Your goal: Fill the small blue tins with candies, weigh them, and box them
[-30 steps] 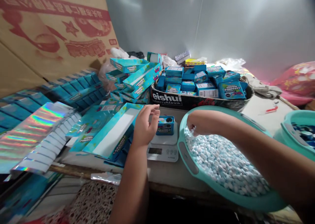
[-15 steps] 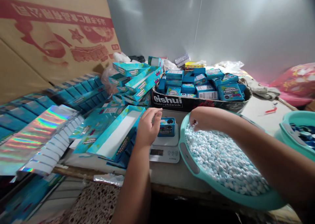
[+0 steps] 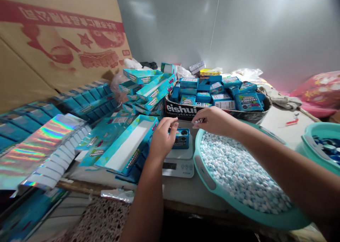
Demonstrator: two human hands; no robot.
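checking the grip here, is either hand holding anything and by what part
The right hand pinches a few small white candies at its fingertips. The left hand rests against the small blue box on the scale; a grip cannot be told.

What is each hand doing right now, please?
Left hand: partly curled beside the small blue box on the scale; contact unclear.
Right hand: fingers pinched on white candies.

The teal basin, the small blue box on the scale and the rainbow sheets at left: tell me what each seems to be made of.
Teal basin: apparently moulded plastic, matte, with a smooth thick rim and a grey handle insert.
Small blue box, beside the left hand: probably printed cardboard, slightly glossy, with crisp folded edges.
Rainbow sheets: likely holographic foil or film-coated card; they throw rainbow bands.
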